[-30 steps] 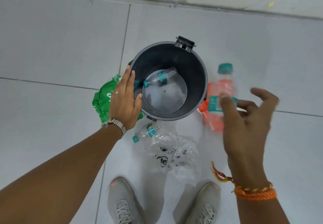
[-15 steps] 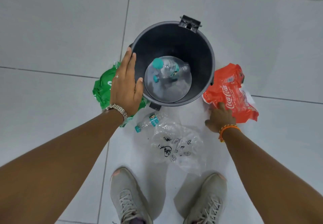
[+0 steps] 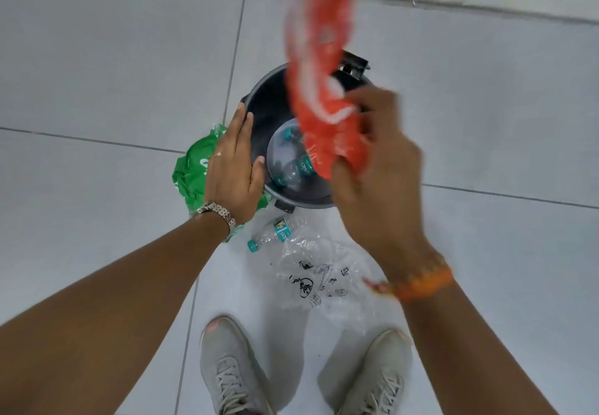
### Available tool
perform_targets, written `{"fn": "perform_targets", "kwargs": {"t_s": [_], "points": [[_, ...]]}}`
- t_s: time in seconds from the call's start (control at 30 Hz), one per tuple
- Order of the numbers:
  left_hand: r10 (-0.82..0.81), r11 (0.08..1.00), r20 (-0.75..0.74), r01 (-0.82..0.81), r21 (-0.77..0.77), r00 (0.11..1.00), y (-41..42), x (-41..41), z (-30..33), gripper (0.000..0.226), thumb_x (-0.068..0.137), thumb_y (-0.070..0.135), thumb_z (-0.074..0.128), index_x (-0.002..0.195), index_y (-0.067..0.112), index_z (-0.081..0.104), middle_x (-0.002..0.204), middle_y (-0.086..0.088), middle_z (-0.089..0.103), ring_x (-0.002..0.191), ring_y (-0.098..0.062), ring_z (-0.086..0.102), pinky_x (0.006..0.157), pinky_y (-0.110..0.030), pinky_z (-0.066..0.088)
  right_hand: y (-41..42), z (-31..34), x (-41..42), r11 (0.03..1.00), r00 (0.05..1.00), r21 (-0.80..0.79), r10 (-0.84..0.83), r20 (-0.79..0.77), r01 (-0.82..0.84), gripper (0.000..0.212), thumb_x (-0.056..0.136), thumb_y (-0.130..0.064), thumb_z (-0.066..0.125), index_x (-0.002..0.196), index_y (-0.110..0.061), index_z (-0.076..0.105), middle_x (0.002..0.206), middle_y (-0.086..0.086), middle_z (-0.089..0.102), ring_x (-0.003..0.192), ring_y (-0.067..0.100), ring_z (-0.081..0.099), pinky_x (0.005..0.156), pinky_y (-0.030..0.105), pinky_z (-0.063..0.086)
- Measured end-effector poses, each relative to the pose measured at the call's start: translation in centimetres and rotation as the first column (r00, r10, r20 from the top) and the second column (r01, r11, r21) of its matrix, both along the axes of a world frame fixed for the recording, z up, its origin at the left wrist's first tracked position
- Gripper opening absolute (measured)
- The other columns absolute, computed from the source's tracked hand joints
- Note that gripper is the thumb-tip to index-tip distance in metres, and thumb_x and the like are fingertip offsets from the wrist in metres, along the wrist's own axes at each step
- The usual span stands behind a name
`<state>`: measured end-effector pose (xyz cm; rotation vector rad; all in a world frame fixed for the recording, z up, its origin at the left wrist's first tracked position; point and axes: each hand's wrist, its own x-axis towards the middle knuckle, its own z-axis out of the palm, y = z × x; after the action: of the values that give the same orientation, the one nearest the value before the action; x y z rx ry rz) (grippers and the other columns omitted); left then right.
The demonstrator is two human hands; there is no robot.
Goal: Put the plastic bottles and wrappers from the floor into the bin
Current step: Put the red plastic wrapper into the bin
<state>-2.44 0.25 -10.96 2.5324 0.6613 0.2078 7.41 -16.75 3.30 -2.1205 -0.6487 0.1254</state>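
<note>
1. Floor (image 3: 97,58): large pale glossy tiles with thin grout lines; a grey strip runs along the top edge of the view. Litter lies close around the bin, so the job reads as partly done.
2. Bin (image 3: 259,97): round, dark, smooth-walled plastic with a lighter flat base and a black hinge bracket on its far rim. At least two clear bottles (image 3: 293,171) with teal caps and labels lie inside; those count as finished.
3. Red wrapper (image 3: 321,58): thin, crinkled film with white lettering, blurred by motion, held above the bin mouth and hanging partly over it. Not yet inside. It looks light and floppy, and I judge it may catch the rim if dropped off-centre.
4. Right hand (image 3: 379,168): fingers pinched closed on the lower end of the red wrapper; an orange thread band sits on the wrist.
5. Clear bag (image 3: 317,272): transparent, rumpled film with small black prints, on the floor between the bin and the shoes. Left to do.
6. Left hand (image 3: 233,175): flat, fingers extended, resting on the bin's near-left rim, thumb hooked just over the edge; grasps nothing else. Metal watch at the wrist.
7. Green wrapper (image 3: 191,175): glossy crumpled film on the floor beside the bin, partly under the left hand. Left to do.
8. Small bottle (image 3: 269,236): clear, crushed plastic, teal cap and label, lying on its side touching the clear bag. Left to do.
</note>
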Motion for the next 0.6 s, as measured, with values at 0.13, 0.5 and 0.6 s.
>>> {"fn": "perform_targets", "kwargs": {"t_s": [0.13, 0.5, 0.6], "points": [[0.017, 1.0, 0.053, -0.016, -0.019, 0.998, 0.0, -0.1, -0.1, 0.063, 0.1, 0.036, 0.03, 0.149, 0.0, 0.043, 0.157, -0.018, 0.039, 0.133, -0.031, 0.047, 0.107, -0.042, 0.044, 3.4, -6.2, 2.7, 0.49, 0.932, -0.799, 0.271, -0.242, -0.35, 0.049, 0.094, -0.017, 0.056, 0.143, -0.019, 0.05, 0.143, 0.015, 0.053, 0.128, 0.044, 0.054, 0.102, 0.051, 0.047], [0.049, 0.996, 0.198, -0.034, -0.078, 0.979, 0.4, -0.1, -1.2, 0.059, 0.106, 0.026, 0.043, 0.158, 0.006, 0.026, 0.166, -0.01, 0.03, 0.145, -0.022, 0.042, 0.115, -0.027, 0.036, -4.6, -6.4, -5.8, 0.978, 0.967, -0.123, 0.188, 0.169, -0.169, 0.016, 0.075, -0.004, 0.055, 0.084, -0.011, 0.067, 0.087, 0.006, 0.067, 0.078, 0.03, 0.057, 0.07, 0.04, 0.047], [0.046, 0.995, 0.226, -0.024, -0.099, 0.973, 0.3, -0.2, -1.6, 0.058, 0.104, 0.019, 0.045, 0.158, 0.004, 0.027, 0.166, -0.011, 0.03, 0.147, -0.013, 0.037, 0.118, -0.014, 0.024, -4.0, -12.0, -10.4, 0.673, 0.771, -0.408, 0.622, -0.138, -0.617, 0.025, 0.075, -0.005, 0.066, 0.097, -0.011, 0.074, 0.115, 0.012, 0.068, 0.102, 0.035, 0.065, 0.084, 0.046, 0.055]]}}
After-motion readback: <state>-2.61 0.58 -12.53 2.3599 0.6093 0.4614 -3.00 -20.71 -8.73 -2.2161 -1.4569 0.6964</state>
